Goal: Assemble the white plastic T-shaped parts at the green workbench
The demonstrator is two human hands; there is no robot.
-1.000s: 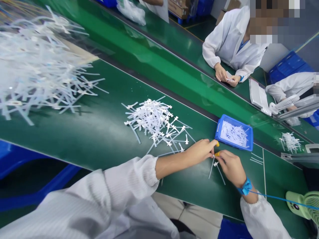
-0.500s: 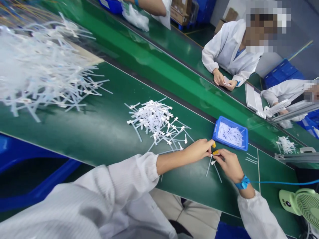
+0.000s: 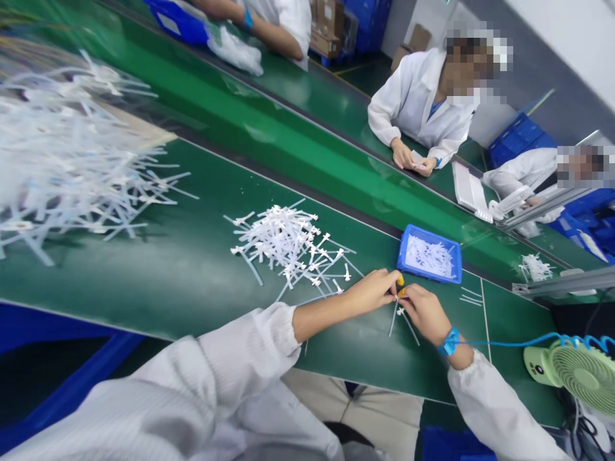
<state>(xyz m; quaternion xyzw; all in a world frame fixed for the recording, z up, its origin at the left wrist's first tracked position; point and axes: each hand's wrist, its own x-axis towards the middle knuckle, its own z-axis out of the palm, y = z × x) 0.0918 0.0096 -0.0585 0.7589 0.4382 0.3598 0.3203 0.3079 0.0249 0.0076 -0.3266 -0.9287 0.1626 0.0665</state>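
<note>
Over the green bench, my left hand (image 3: pixel 375 289) and my right hand (image 3: pixel 425 312) meet, their fingertips pinched together. Yellow covers sit on some fingertips. Between them is a small white fitting, mostly hidden by the fingers, with a thin translucent tube (image 3: pixel 393 321) running down from it. Just below my right fingers is another white fitting (image 3: pixel 400 312) with its own tube; whether it is held or lies on the bench I cannot tell. A blue band circles my right wrist. To the left lies a pile of white fittings with tubes (image 3: pixel 281 237).
Beyond my hands stands a blue bin (image 3: pixel 454 280) of small white pieces. Several loose tubes (image 3: pixel 471 296) lie to the right, near a green fan (image 3: pixel 583 374). A large tube heap (image 3: pixel 86 166) covers the far left. Co-workers (image 3: pixel 413 96) sit across the bench. A blue cord trails from my wrist.
The whole view has shifted, so things sit slightly further left. My right fingers have drawn closer to my left ones around the fitting. The piles and bin stay put.
</note>
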